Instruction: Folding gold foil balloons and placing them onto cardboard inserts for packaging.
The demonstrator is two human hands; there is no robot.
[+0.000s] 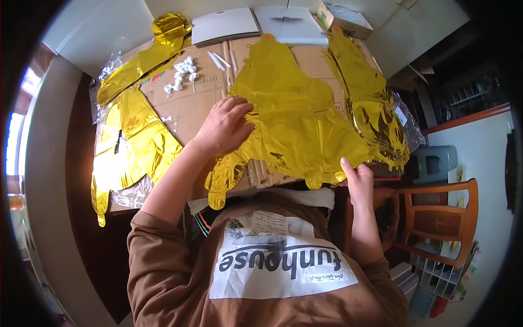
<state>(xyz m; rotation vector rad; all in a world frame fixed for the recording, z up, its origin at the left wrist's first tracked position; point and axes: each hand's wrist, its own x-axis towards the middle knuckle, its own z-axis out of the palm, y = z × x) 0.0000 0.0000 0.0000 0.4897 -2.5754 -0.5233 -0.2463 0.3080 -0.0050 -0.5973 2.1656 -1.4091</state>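
The flat gold balloon (297, 117) runs away from the person, left hand (223, 125) spread flat on it, right hand (359, 182) pinching its near edge.

Flattened cardboard (190, 103): spread on the surface (87, 32), carrying most items.
Middle foil balloon (294, 120): flat on the cardboard, centre, its near edge overhanging toward the person.
Left hand (223, 126): resting on the middle balloon's left part.
Right hand (359, 182): at the balloon's near right corner, thumb against its edge.
Stack of foil balloons (370, 103): right of the middle balloon, partly in a plastic sleeve (406, 117).
Left foil balloons (131, 136): along the cardboard's left side, running to the far left corner.
Bundle of small pieces (182, 73): on the cardboard, between the left and middle balloons.
Two booklets (226, 26): at the far edge, side by side.
Small box (343, 16): far right, behind the stack.
Chair (436, 218): right of the person, beside the surface.
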